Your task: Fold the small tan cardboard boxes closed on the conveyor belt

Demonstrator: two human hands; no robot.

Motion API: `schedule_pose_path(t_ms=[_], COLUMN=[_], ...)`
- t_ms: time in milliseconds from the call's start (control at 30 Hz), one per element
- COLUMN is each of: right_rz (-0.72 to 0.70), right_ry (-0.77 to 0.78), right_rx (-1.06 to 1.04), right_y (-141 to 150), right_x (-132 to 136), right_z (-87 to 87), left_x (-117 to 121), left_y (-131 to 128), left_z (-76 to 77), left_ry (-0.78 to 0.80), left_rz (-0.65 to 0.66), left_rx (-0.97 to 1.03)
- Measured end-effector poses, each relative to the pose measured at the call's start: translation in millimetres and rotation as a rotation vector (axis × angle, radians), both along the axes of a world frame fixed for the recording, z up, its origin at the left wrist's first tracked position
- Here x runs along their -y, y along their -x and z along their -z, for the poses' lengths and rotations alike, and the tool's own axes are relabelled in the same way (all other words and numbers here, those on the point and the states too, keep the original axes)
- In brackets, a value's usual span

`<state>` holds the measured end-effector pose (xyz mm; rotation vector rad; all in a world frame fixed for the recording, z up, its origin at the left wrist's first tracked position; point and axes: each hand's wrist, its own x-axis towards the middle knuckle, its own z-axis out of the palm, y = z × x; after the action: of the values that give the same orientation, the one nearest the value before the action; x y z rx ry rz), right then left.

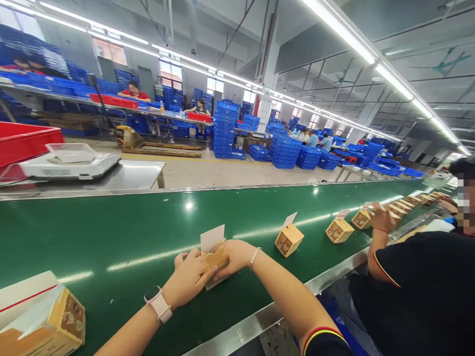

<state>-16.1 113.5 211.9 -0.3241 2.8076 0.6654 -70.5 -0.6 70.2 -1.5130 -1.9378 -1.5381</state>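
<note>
A small cardboard box (216, 255) in tan and brown sits over the green conveyor belt, its white lid flap (212, 238) standing up at the back. Around its left side are the fingers of my left hand (189, 273), closed on it, with a watch on that wrist. My right hand (238, 256) grips the box from the right, some fingertips hidden behind it. Another box (289, 240) with a raised flap stands farther right on the belt. At the lower left, close to me, is a larger-looking open box (55, 321), cut off by the picture's edge.
The green belt (148, 222) runs across to the far right, edged by a metal rail (260, 324). More boxes (339, 230) line it near a co-worker's hand (384, 217). Beyond stand a white scale (70, 160), a red bin (25, 141), a pallet jack (156, 146) and stacked blue crates (224, 128).
</note>
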Motion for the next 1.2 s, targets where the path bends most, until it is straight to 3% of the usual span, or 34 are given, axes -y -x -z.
schedule_pose_path(t_ms=[100, 233, 300, 367, 500, 700, 833, 933, 1000, 1100, 1200], right_rz=[0.051, 0.061, 0.097, 0.133, 0.024, -0.288, -0.39, -0.28, -0.173, 0.02, 0.301], right_ry=[-0.083, -0.15, -0.143, -0.164, -0.132, 0.451, 0.615, 0.658, 0.717, 0.888, 1.153], right_rx=[0.1, 0.227, 0.253, 0.27, 0.128, -0.349, -0.524, -0.63, -0.749, -0.94, -1.034], right_y=[5, 3, 2, 0, -10, -33, -41, -47, -50, -53, -54], right_x=[1, 3, 5, 6, -7, -56, -73, -66, -56, -45, -44], right_z=[-2.0, -2.6, -4.1, -5.4, 0.0, 29.4, 42.6, 45.6, 47.0, 50.4, 53.0], left_x=[-12, -30, -35, -35, -26, -17, -19, -23, -30, -42, -48], left_y=[1, 1, 1, 3, 3, -5, -6, -8, -10, -18, -29], left_z=[10.3, 21.3, 20.9, 16.9, 4.3, -10.3, -22.5, -29.6, -29.7, -26.5, -29.2], left_ry=[-0.145, -0.574, -0.684, -0.626, -0.245, 0.085, 0.206, 0.239, 0.165, -0.094, -0.368], left_rz=[-0.045, -0.374, -0.479, -0.428, -0.178, -0.059, -0.026, 0.007, 0.021, 0.014, -0.032], left_rx=[-0.05, -0.303, -0.384, -0.364, -0.158, -0.083, -0.118, -0.109, -0.073, 0.102, 0.392])
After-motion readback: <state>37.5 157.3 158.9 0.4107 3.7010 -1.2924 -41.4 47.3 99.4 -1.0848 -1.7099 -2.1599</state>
